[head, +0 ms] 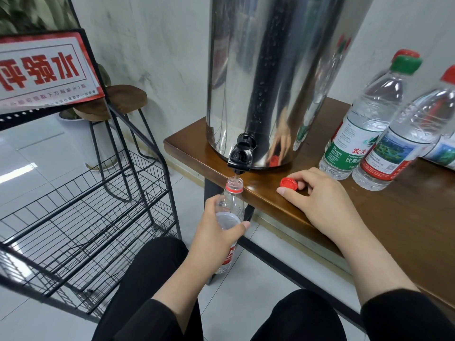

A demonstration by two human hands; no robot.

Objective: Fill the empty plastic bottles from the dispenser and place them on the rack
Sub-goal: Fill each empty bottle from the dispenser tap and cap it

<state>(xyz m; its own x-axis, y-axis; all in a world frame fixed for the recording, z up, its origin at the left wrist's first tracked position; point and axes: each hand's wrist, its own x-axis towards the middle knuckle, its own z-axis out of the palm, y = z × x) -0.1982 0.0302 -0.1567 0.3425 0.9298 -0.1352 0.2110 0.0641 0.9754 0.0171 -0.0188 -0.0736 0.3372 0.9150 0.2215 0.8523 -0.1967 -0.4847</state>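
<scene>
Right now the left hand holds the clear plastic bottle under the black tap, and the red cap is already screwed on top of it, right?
Not quite. The red plastic cap is off, lying on the brown wooden table by the right hand. The head view shows the clear plastic bottle open under the black tap, held by the left hand.

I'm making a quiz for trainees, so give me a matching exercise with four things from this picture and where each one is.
Things:
1. open bottle
2. red cap
3. dispenser
4. rack

Places:
A. on the floor left of the table
B. under the tap, held in the left hand
C. standing on the table
D. on the table at the right hand's fingertips

Pairs: 1-B, 2-D, 3-C, 4-A
</scene>
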